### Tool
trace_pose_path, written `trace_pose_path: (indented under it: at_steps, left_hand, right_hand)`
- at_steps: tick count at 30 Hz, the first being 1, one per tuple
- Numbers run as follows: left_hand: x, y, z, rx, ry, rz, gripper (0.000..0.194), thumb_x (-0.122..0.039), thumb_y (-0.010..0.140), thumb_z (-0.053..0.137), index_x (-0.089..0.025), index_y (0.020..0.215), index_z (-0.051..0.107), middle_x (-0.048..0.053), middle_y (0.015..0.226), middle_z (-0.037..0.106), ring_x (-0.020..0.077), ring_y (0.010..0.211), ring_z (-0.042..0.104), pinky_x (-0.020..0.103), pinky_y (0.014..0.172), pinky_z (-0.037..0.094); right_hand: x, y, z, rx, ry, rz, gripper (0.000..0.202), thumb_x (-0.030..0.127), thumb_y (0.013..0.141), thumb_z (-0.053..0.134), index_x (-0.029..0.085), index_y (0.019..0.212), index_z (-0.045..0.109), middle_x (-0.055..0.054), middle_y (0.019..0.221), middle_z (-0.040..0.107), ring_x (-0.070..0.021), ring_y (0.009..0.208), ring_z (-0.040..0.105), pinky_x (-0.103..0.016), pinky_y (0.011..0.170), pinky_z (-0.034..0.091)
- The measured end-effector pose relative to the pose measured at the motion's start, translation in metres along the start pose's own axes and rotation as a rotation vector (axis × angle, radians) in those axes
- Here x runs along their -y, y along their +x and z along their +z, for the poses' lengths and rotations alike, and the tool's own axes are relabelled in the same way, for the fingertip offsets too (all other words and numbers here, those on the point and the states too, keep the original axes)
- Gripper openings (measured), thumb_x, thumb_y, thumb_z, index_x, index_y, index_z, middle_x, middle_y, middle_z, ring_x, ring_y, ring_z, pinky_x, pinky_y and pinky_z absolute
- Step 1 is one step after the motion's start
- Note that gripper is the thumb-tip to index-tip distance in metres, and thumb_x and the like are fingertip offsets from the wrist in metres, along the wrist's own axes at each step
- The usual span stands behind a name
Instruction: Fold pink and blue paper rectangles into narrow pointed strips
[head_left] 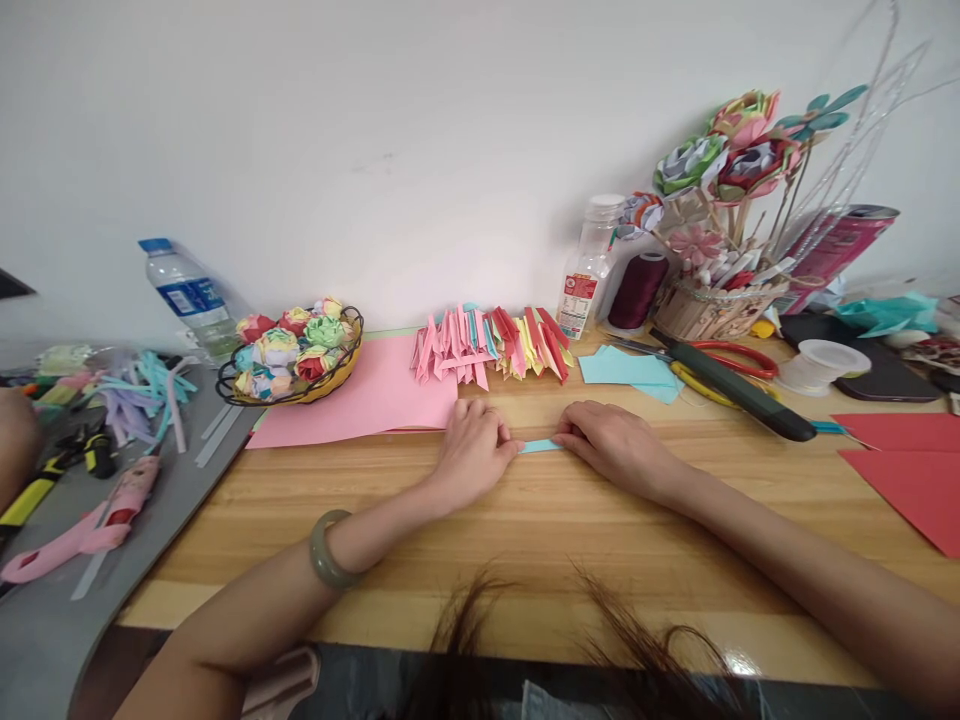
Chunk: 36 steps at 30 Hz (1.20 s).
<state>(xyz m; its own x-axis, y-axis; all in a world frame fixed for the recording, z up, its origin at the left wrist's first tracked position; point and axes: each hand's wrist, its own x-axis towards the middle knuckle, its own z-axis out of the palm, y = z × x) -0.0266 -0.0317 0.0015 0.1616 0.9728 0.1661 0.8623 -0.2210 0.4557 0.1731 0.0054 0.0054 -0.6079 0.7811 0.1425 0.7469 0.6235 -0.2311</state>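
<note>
A narrow light-blue paper strip point(541, 445) stretches between my two hands, low over the wooden table. Its left end is pinched by my left hand point(480, 447), thumb against bent fingers. My right hand point(611, 445) pinches the other end in the same way, so both ends are hidden by fingers. Just beyond the hands stands a row of folded paper pieces point(457, 345) in pink, red, yellow and blue. Flat light-blue paper sheets point(626, 370) lie past my right hand, and a large pink sheet point(382, 385) lies past my left.
A basket of paper flowers point(349, 365) stands on the pink sheet. Along the wall are a water bottle point(187, 300), an empty clear bottle point(589, 270), a thread spool point(637, 290) and a flower pot point(709, 305). A dark-green-handled tool point(739, 385) lies right; a pink glue gun point(97, 525) lies left.
</note>
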Motion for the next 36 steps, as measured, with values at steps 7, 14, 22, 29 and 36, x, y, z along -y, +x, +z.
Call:
trace_pose_path:
  at_steps: [7,14,22,29,36]
  left_hand:
    - [0.006,-0.001,-0.002,0.008,-0.003,0.064,0.009,-0.009,0.078,0.053,-0.018,0.079,0.052,0.003,0.089,0.055,0.0209,0.093,0.042,0.035,0.084,0.038]
    - [-0.005,-0.003,-0.003,0.012,-0.061,0.137,0.016,-0.010,0.083,0.046,-0.018,0.091,0.056,0.003,0.095,0.059,0.0192,0.097,0.045,0.035,0.087,0.039]
    - [-0.009,-0.002,-0.004,0.053,-0.040,0.129,0.011,-0.025,0.077,0.063,-0.018,0.082,0.057,0.004,0.094,0.056,0.0214,0.097,0.043,0.036,0.085,0.040]
    - [-0.010,0.001,-0.004,0.047,-0.182,0.059,0.005,-0.016,0.077,0.061,-0.017,0.078,0.056,0.002,0.083,0.057,0.0182,0.089,0.050,0.031,0.079,0.042]
    - [-0.007,0.001,-0.003,0.063,-0.278,0.060,0.013,-0.020,0.078,0.061,-0.019,0.090,0.061,0.001,0.090,0.063,0.0162,0.086,0.057,0.028,0.078,0.044]
  right_hand:
    - [-0.009,0.001,0.005,-0.073,-0.033,-0.040,0.018,0.030,0.087,0.046,0.017,0.077,0.053,-0.007,0.081,0.059,-0.0207,0.077,0.052,-0.031,0.068,0.038]
    - [-0.012,-0.001,0.006,-0.096,0.003,-0.097,0.016,0.028,0.087,0.047,0.018,0.076,0.050,-0.006,0.079,0.056,-0.0205,0.077,0.048,-0.031,0.069,0.038]
    - [-0.009,-0.006,0.008,-0.177,-0.111,-0.153,0.018,0.026,0.090,0.042,0.016,0.077,0.050,-0.008,0.079,0.055,-0.0219,0.076,0.046,-0.035,0.071,0.038]
    - [-0.004,-0.009,0.003,-0.141,0.040,-0.232,0.014,0.027,0.089,0.045,0.015,0.090,0.053,-0.007,0.083,0.057,-0.0189,0.078,0.050,-0.029,0.067,0.041]
    - [0.004,-0.014,-0.002,-0.171,-0.016,-0.300,0.028,0.025,0.093,0.034,0.016,0.075,0.054,-0.006,0.073,0.055,-0.0164,0.067,0.050,-0.027,0.059,0.039]
